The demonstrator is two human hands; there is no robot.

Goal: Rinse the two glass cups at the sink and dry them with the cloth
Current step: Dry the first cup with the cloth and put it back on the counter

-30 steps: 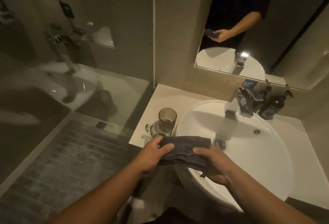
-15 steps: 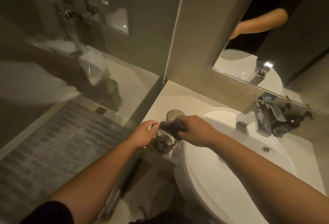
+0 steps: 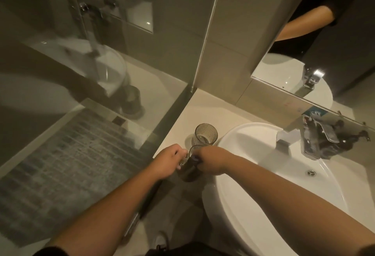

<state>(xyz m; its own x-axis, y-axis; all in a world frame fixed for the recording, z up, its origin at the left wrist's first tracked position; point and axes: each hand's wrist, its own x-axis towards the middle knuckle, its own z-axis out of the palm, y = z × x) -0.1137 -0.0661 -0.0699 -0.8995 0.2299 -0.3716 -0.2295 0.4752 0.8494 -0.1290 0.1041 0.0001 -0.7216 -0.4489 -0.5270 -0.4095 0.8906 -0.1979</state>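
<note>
Left hand (image 3: 169, 161) grips the near glass cup (image 3: 189, 166) by its side while the right hand (image 3: 210, 160) pinches the dark cloth (image 3: 195, 157) at its rim (second glass cup (image 3: 205, 135) standing at twelve o'clock, on the counter (image 3: 203, 111)).

1. Beige countertop (image 3: 205, 111), runs along tiled wall, left edge meets glass shower panel.
2. White basin (image 3: 253, 205) sits on it, right side.
3. Ribbed glass cup (image 3: 205, 135) stands upright on counter, just left of basin rim.
4. Faucet (image 3: 313, 142) at basin's back; dark bottles beside it, blurred.
</note>
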